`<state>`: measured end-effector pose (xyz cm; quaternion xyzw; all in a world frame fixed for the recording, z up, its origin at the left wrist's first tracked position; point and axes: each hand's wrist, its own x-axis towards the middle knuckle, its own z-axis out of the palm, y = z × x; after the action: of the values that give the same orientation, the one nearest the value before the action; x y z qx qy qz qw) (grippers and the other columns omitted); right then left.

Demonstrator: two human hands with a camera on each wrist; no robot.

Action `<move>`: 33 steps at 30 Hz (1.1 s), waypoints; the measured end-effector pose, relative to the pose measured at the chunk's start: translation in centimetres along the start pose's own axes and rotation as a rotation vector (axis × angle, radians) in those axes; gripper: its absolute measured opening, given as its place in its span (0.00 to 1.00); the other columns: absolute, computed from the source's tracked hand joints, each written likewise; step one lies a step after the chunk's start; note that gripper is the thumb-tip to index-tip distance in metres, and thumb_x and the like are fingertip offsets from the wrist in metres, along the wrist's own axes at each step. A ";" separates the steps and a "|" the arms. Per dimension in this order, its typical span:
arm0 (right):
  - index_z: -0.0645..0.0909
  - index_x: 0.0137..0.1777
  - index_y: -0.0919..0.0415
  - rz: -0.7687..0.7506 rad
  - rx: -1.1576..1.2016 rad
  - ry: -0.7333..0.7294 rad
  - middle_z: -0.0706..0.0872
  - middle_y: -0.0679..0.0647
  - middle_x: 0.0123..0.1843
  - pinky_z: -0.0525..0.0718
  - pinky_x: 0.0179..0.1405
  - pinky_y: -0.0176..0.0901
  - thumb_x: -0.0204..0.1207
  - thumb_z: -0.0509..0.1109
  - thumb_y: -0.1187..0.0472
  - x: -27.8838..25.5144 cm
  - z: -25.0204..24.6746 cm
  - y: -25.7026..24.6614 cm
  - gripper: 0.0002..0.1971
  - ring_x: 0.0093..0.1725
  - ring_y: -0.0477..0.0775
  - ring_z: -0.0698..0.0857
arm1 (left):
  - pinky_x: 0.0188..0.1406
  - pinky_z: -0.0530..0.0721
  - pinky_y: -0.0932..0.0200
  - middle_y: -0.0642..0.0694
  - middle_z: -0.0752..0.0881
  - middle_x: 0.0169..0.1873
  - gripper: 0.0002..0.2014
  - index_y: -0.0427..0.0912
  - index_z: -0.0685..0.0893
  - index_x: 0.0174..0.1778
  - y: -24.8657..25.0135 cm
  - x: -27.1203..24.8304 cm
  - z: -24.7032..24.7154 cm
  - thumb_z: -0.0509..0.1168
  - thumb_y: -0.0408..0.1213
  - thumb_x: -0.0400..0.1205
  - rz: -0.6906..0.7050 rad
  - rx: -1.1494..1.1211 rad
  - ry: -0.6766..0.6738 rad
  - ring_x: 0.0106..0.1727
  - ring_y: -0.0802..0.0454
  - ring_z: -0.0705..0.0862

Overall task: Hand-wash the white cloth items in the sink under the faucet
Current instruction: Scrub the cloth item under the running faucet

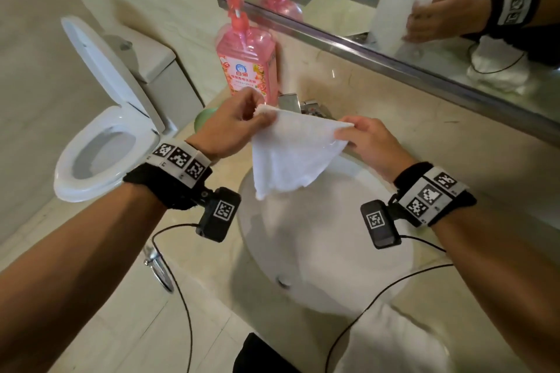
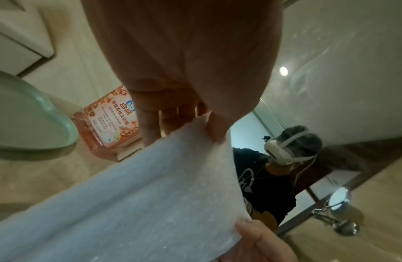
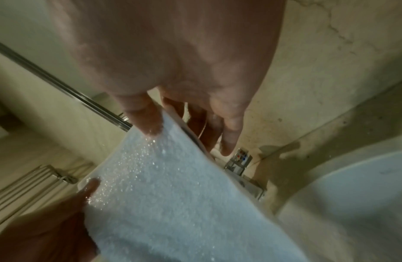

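White cloth (image 1: 291, 151) hangs over the sink (image 1: 378, 275) back rim; your left hand (image 1: 233, 124) & right hand (image 1: 369, 142) each pinch a top corner. Only right wrist cam shows faucet (image 3: 239, 159) w/ red/blue dots. Pink bottle (image 1: 247, 66) label: 白猫.

Each wrist wears a black band (image 1: 169, 188) with square black-and-white codes, a small black camera (image 1: 380, 227) and a thin black wire (image 1: 372, 297).
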<state>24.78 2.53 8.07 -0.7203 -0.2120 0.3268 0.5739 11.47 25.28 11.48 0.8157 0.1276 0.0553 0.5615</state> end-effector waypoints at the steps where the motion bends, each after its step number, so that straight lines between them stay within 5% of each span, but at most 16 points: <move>1: 0.82 0.44 0.62 0.023 0.071 -0.022 0.87 0.54 0.39 0.82 0.50 0.37 0.82 0.64 0.71 0.1 0.2 0.0 0.08 0.44 0.50 0.85 | 0.48 0.80 0.40 0.26 0.81 0.53 0.17 0.33 0.76 0.55 -0.2 0.0 0.1 0.66 0.44 0.81 -0.054 -0.018 -0.034 0.49 0.45 0.78; 5: 0.78 0.41 0.56 0.116 0.051 -0.024 0.82 0.64 0.45 0.80 0.52 0.55 0.84 0.62 0.69 0.6 1.2 2.1 0.11 0.47 0.59 0.81 | 0.45 0.87 0.53 0.46 0.85 0.47 0.07 0.42 0.78 0.54 -3.7 -0.2 1.5 0.62 0.42 0.87 -0.331 -0.079 -0.137 0.51 0.50 0.84; 10: 0.82 0.41 0.50 0.202 -0.218 0.010 0.87 0.67 0.44 0.85 0.45 0.62 0.74 0.67 0.52 1.5 2.4 6.6 0.05 0.43 0.67 0.84 | 0.66 0.81 0.34 0.33 0.83 0.61 0.19 0.32 0.73 0.67 -9.4 0.4 5.0 0.59 0.45 0.88 -0.539 0.023 -0.148 0.63 0.35 0.83; 13: 0.83 0.44 0.51 0.230 -0.239 0.054 0.89 0.66 0.45 0.87 0.48 0.68 0.64 0.65 0.42 2.9 1.7 9.0 0.17 0.41 0.64 0.86 | 0.65 0.82 0.34 0.32 0.85 0.62 0.20 0.33 0.75 0.71 -10.8 2.1 6.9 0.59 0.44 0.89 -0.556 -0.039 -0.117 0.63 0.35 0.85; 16: 0.85 0.41 0.47 0.257 -0.202 0.120 0.88 0.54 0.34 0.84 0.42 0.58 0.61 0.64 0.41 4.5 0.8 10.7 0.15 0.37 0.57 0.85 | 0.64 0.82 0.33 0.30 0.87 0.58 0.18 0.31 0.83 0.63 -12.0 4.5 8.2 0.59 0.43 0.89 -0.554 -0.096 -0.137 0.61 0.31 0.85; 19: 0.85 0.37 0.42 0.288 -0.162 0.193 0.85 0.44 0.28 0.82 0.39 0.52 0.61 0.64 0.44 5.6 0.2 11.3 0.10 0.35 0.54 0.84 | 0.64 0.84 0.36 0.36 0.90 0.55 0.10 0.45 0.87 0.52 -12.4 6.2 8.7 0.63 0.45 0.87 -0.519 -0.131 -0.170 0.59 0.37 0.88; 23: 0.85 0.45 0.46 0.326 -0.186 0.200 0.89 0.58 0.41 0.85 0.44 0.56 0.76 0.65 0.54 6.6 -0.3 11.6 0.07 0.42 0.61 0.86 | 0.61 0.86 0.36 0.40 0.91 0.52 0.07 0.55 0.87 0.49 -12.3 6.7 8.0 0.64 0.40 0.86 -0.448 -0.136 -0.143 0.57 0.39 0.89; 27: 0.83 0.64 0.56 0.284 -0.394 0.071 0.90 0.63 0.48 0.86 0.44 0.34 0.84 0.64 0.58 7.8 0.4 12.1 0.12 0.44 0.59 0.88 | 0.61 0.84 0.34 0.50 0.89 0.41 0.12 0.56 0.87 0.42 -12.1 5.8 6.1 0.61 0.40 0.88 -0.408 -0.038 -0.119 0.48 0.48 0.86; 30: 0.77 0.72 0.68 0.313 -0.357 -0.040 0.87 0.73 0.57 0.85 0.61 0.68 0.85 0.63 0.61 8.3 2.2 11.7 0.19 0.58 0.71 0.87 | 0.59 0.85 0.34 0.44 0.90 0.45 0.10 0.49 0.89 0.52 -12.1 4.9 4.3 0.62 0.46 0.87 -0.383 0.031 -0.120 0.50 0.39 0.87; 33: 0.84 0.64 0.60 0.295 -0.308 -0.077 0.87 0.71 0.58 0.86 0.58 0.73 0.83 0.63 0.64 9.0 4.0 11.4 0.13 0.60 0.72 0.86 | 0.55 0.87 0.38 0.48 0.88 0.41 0.12 0.48 0.88 0.53 -12.2 4.2 2.7 0.63 0.49 0.86 -0.351 0.078 -0.080 0.44 0.45 0.87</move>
<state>27.41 8.55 -5.54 -0.8098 -0.1735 0.3980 0.3945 14.39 28.13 -1.03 0.8036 0.2474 -0.0811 0.5352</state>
